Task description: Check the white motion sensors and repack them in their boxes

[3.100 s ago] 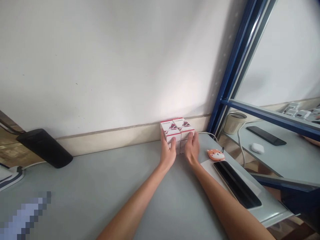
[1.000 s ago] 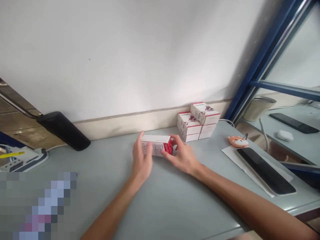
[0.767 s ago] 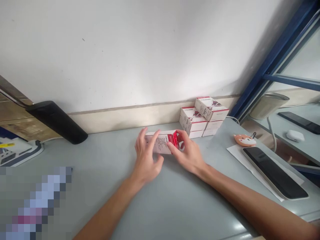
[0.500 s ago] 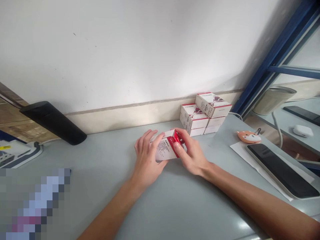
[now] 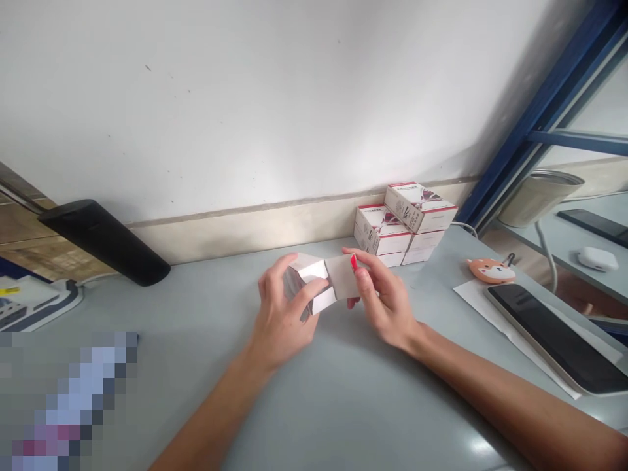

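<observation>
A small white and red carton (image 5: 321,281) is held just above the grey tabletop (image 5: 343,399) near its middle, tilted with a plain white side up. My left hand (image 5: 282,314) is wrapped round its left end. My right hand (image 5: 380,297) pinches its right end, thumb on top. Behind them, by the wall, stands a stack of several like cartons (image 5: 405,219), the top right one askew.
A black cylinder (image 5: 105,242) leans at the back left. To the right lie a fox-shaped trinket (image 5: 490,268) and a dark phone (image 5: 557,337) on white paper. A blue metal frame (image 5: 540,111) borders a second table with a cup (image 5: 537,196).
Both hands left the stack and took one carton to the table's middle. In the last second they have turned it, so the red printed face gave way to a plain white side.
</observation>
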### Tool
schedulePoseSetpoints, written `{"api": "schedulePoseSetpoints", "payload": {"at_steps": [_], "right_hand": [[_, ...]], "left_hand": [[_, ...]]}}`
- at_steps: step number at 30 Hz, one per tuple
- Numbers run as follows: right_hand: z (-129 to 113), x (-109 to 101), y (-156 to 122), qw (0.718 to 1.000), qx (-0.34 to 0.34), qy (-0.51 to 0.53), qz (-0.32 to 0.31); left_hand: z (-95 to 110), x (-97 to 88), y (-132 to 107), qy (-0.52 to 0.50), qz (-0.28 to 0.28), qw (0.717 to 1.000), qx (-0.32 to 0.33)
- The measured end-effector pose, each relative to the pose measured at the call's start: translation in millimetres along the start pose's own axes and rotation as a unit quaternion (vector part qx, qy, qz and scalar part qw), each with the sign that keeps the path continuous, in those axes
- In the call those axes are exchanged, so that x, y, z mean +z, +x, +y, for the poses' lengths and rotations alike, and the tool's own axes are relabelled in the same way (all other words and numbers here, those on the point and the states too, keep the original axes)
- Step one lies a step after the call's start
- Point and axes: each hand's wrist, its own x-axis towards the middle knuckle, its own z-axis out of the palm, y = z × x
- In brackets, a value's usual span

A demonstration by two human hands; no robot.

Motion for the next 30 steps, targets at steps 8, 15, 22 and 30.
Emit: {"api": "schedulePoseSetpoints", "payload": {"at_steps": [8,15,22,30], "right_hand": [[9.0,-3.3,6.4,0.996,-0.074,-0.039,-0.013],[18.7,-8.7,12.1,0.991,-0.065,-0.103,-0.064],[15.2,-12.8,16.4,0.989,-0.036,-0.124,-0.079],[12.6,-8.2,17.2,0.973,-0.095,-0.207,-0.042]], "left_hand": [[-8.0,1.7,1.5,0.028,0.018,0.998,0.044],[-1.9,0.4,3.4,0.064,0.035,0.996,0.043],[1.4,-2.7,4.7,0.047,0.045,0.997,0.044],[-2.4,-2.2,4.9,0.031,0.074,0.997,0.019]]}}
